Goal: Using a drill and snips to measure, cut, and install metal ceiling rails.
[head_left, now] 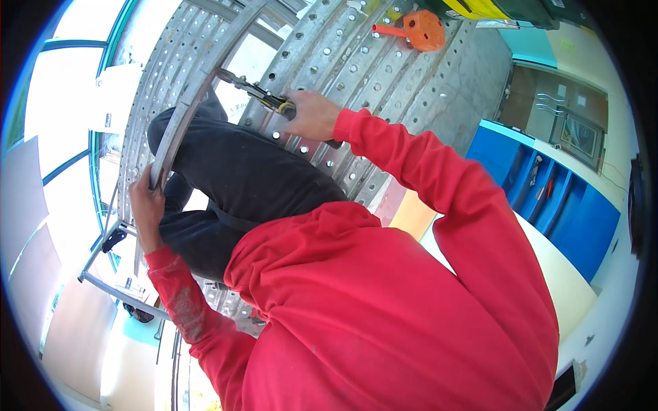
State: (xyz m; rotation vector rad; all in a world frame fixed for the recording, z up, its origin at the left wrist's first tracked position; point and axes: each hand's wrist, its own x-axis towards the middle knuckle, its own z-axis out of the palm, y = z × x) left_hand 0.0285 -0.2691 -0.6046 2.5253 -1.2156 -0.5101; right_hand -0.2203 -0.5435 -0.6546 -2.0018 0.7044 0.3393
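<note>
- Perforated grey metal planks (384, 61) form the platform under the person, curving away towards the top of the view, with bright floor and blue wall panels (548, 198) far below to the right.
- The right hand (312, 115) is closed around the black-and-yellow handle of a pair of snips (257, 90), whose dark jaws point up and left, away from the hand.
- The snips' tip meets the long grey metal strip (199, 89), a thin curved bar running from beside the left hand up past the right hand to the top edge.
- The left hand (145, 205) grips the lower end of that strip, fingers wrapped around it, well apart from the right hand.
- Between the two hands sit the person's knees in dark trousers (233, 171); red sleeves (439, 185) run back from both wrists.
- Beyond the right hand, further along the planks, lies an orange tool (419, 29) with a short orange handle.
</note>
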